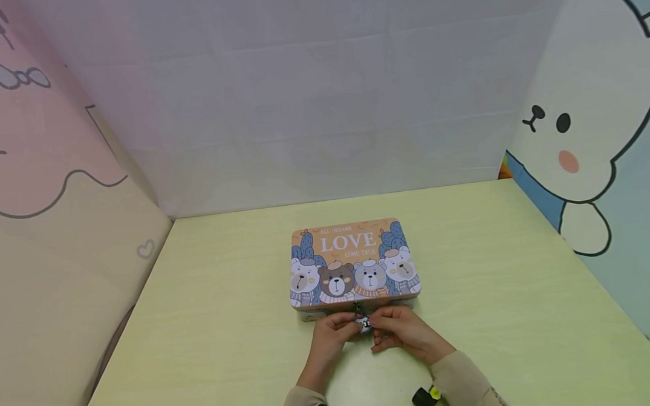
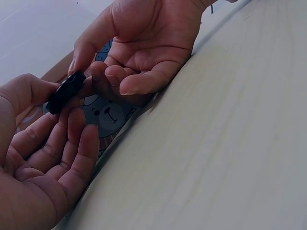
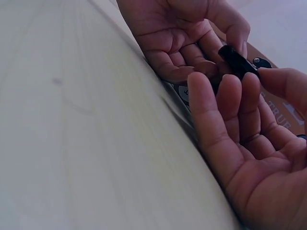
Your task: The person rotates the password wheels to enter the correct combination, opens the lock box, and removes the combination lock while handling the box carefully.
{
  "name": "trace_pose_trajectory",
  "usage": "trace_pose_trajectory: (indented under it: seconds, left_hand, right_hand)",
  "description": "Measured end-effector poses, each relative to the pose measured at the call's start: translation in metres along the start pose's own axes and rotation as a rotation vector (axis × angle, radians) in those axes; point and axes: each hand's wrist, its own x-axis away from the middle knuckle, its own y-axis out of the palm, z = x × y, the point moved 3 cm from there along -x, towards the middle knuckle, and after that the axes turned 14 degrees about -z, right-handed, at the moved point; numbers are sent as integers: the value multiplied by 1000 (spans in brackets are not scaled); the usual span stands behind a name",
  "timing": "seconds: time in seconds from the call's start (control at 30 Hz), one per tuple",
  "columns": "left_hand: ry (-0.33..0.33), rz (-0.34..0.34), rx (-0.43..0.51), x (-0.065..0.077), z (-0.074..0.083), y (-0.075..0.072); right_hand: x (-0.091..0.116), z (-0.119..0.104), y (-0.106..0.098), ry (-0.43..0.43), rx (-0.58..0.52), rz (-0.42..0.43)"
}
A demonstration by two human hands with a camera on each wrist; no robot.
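Note:
A tin box [image 1: 355, 262] with cartoon bears and the word LOVE on its lid lies closed on the table. At the middle of its front edge hangs a small padlock [image 1: 365, 324], dark in both wrist views, by the metal clasp [image 1: 357, 307]. My left hand [image 1: 327, 343] pinches the padlock's left side between thumb and fingers. From the other side my right hand [image 1: 409, 332] pinches it too, its lower fingers loosely bent. In the left wrist view the padlock [image 2: 66, 92] shows edge-on; its face and part of its shackle are hidden there.
The pale yellow-green table [image 1: 216, 329] stretches out around the box. A white cloth wall [image 1: 321, 106] stands behind it, with printed cartoon panels [image 1: 601, 154] at the sides. Black wrist straps [image 1: 424, 400] sit at both cuffs.

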Motion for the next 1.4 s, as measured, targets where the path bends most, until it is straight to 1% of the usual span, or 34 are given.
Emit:
trace_pose_trajectory:
  seconds: [0.3,0.6,0.73,0.9,1.0,1.4]
  left_hand:
    - [6,-20,9,-1,-1,-1]
    - [-8,-22,28,-1,-2,-3]
    - [6,-40,18,0,-1,-4]
    - [-28,-39,-4,0,-1,-5]
    - [-35,-40,-3,1,0,-4]
    - [-23,-41,-28,2,1,-4]
  right_hand:
    - [-1,0,0,-1,-3,1]
    - [0,0,0,8,3,18]
    - [0,-1,1,4,1,12]
    - [0,-1,1,0,-2,1]
    - [0,-1,1,-3,-3,-5]
    - [0,0,0,3,8,10]
